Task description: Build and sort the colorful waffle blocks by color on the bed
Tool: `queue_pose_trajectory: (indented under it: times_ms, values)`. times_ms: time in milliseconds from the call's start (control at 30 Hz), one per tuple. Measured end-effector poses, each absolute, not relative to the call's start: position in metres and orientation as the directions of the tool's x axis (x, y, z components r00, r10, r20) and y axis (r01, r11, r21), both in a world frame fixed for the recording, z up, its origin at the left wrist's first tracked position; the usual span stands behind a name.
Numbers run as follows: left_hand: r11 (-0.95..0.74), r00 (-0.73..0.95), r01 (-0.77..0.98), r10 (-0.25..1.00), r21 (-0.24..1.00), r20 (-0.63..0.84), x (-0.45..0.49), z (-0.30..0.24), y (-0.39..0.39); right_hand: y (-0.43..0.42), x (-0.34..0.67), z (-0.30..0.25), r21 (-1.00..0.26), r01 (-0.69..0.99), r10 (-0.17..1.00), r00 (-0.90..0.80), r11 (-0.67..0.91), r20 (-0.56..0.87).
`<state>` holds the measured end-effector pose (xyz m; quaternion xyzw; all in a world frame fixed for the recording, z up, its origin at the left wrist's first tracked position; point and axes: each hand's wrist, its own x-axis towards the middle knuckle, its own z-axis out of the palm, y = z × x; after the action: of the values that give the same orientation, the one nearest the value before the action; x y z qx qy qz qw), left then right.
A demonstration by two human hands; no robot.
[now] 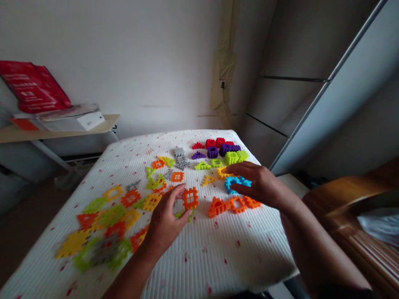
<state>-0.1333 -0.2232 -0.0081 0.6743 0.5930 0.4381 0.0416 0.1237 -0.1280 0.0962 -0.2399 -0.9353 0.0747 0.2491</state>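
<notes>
Head camera shows the left hand (164, 219) pinching an orange, square, window-shaped plastic piece (190, 198) at its fingertips; the right hand (262, 182) is spread wide, with blue toothed plastic pieces (230, 181) under it.

Orange square piece (190, 198) had notched edges and a four-pane window pattern; it was held upright just below frame centre. Blue pieces (236, 180), toothed, sat bunched right of centre, partly hidden. Orange row (232, 204) lay just below them. Mixed-colour pieces (114, 215) were scattered, some overlapping, across the lower left.
</notes>
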Motion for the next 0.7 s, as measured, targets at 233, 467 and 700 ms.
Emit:
queue_pose_trajectory:
  times_ms: [233,467,700]
  values:
    - [-0.395,0.073,0.843,0.757,0.365,0.649,-0.101,0.027,-0.211,-0.144,0.099,0.096,-0.216,0.339,0.394,-0.863,0.916,0.316]
    - [-0.409,0.158,0.88,0.733,0.243,0.662,-0.096,0.021,-0.211,-0.146,0.095,0.078,-0.169,0.368,0.402,-0.874,0.914,0.271]
    - [-0.418,0.193,0.891,0.703,0.178,0.684,-0.089,0.019,-0.214,-0.15,0.087,0.07,-0.149,0.37,0.398,-0.871,0.917,0.289]
